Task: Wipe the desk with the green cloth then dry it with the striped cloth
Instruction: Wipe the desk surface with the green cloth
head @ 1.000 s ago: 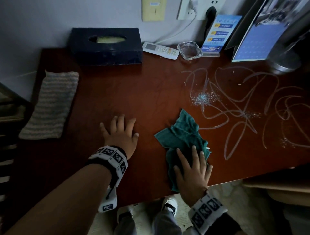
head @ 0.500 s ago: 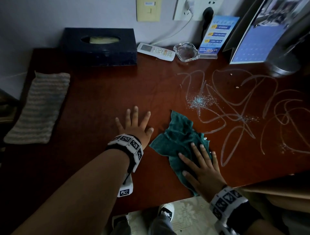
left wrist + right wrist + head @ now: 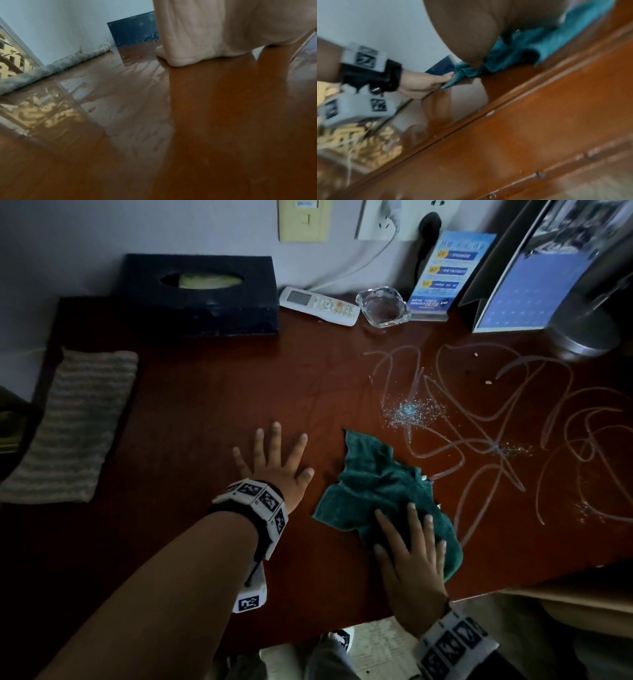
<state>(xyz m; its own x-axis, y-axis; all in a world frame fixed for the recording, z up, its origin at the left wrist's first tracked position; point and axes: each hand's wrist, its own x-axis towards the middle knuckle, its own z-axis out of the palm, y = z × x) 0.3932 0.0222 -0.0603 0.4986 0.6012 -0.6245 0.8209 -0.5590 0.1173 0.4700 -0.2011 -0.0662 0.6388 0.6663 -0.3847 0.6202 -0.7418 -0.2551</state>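
The crumpled green cloth [image 3: 373, 484] lies on the red-brown desk [image 3: 205, 412] near its front edge. My right hand [image 3: 409, 546] presses flat on the cloth's near part with fingers spread and straight; the cloth [image 3: 530, 47] shows under the palm in the right wrist view. My left hand [image 3: 274, 457] rests flat on the bare desk just left of the cloth, fingers spread. The striped cloth [image 3: 72, 422] lies folded at the desk's far left edge, and shows as a grey roll [image 3: 51, 66] in the left wrist view. White scribbles [image 3: 496, 433] and glitter [image 3: 409, 410] mark the desk's right half.
Along the back wall stand a dark tissue box [image 3: 202, 292], a white remote [image 3: 320, 306], a glass ashtray [image 3: 383, 306], a blue card stand [image 3: 445, 275], a calendar [image 3: 534, 278] and a metal lamp base [image 3: 585, 326]. Crumbs [image 3: 488, 381] lie at the right.
My right hand has slid the green cloth a little rightward and farther onto the desk, toward the scribbles. My left hand has shifted right, staying flat on the desk.
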